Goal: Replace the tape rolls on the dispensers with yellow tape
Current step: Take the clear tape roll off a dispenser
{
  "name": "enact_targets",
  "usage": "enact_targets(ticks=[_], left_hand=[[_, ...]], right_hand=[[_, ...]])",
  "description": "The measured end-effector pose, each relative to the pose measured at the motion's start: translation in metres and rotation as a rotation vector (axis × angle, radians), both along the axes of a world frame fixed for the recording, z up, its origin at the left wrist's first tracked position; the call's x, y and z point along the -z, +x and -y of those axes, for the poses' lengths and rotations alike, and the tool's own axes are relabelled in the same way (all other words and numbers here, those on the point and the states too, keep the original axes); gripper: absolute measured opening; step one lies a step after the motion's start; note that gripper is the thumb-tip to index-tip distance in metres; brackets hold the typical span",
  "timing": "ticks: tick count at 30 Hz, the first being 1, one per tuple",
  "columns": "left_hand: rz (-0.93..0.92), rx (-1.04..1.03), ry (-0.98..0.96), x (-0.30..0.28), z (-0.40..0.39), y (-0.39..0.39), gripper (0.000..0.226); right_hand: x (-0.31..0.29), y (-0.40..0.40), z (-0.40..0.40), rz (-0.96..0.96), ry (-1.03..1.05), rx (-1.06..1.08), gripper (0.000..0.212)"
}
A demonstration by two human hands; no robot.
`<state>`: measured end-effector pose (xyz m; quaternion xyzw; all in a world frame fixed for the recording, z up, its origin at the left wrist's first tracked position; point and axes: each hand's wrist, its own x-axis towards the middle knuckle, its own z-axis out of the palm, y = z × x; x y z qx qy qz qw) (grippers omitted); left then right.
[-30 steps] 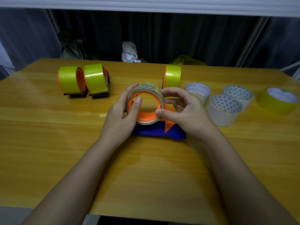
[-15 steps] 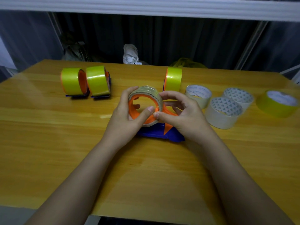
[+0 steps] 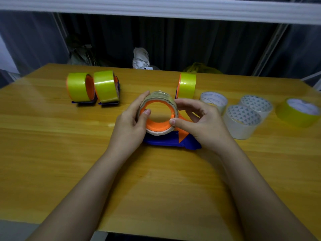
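Observation:
A blue dispenser [image 3: 166,140] with an orange hub [image 3: 157,126] sits at the table's middle, carrying a clear tape roll [image 3: 160,99]. My left hand [image 3: 130,126] grips the roll's left side, thumb on the hub's inner rim. My right hand [image 3: 201,121] grips the roll's right side, thumb at the lower right rim. Two dispensers with yellow tape [image 3: 77,87] [image 3: 106,86] stand at the back left, a third [image 3: 187,85] just behind the held roll. A loose yellow roll [image 3: 297,113] lies flat at far right.
Three clear rolls [image 3: 213,100] [image 3: 243,121] [image 3: 256,105] lie flat right of my right hand. The wooden table [image 3: 69,162] ends near my forearms. Dark curtains and bags sit behind the far edge.
My left thumb has shifted from the hub's lower right to its left inner rim. Both hands stay on the clear roll, which has barely moved.

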<state>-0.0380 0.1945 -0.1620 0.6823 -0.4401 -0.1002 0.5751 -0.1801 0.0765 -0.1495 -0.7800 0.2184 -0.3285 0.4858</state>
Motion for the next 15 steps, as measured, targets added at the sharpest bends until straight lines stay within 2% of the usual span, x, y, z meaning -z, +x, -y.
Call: enact_targets(ticks=[15], left_hand=[[0.049, -0.139, -0.117, -0.001, 0.002, -0.008, 0.042]], right_hand=[[-0.004, 0.006, -0.011, 0.068, 0.021, 0.043, 0.045]])
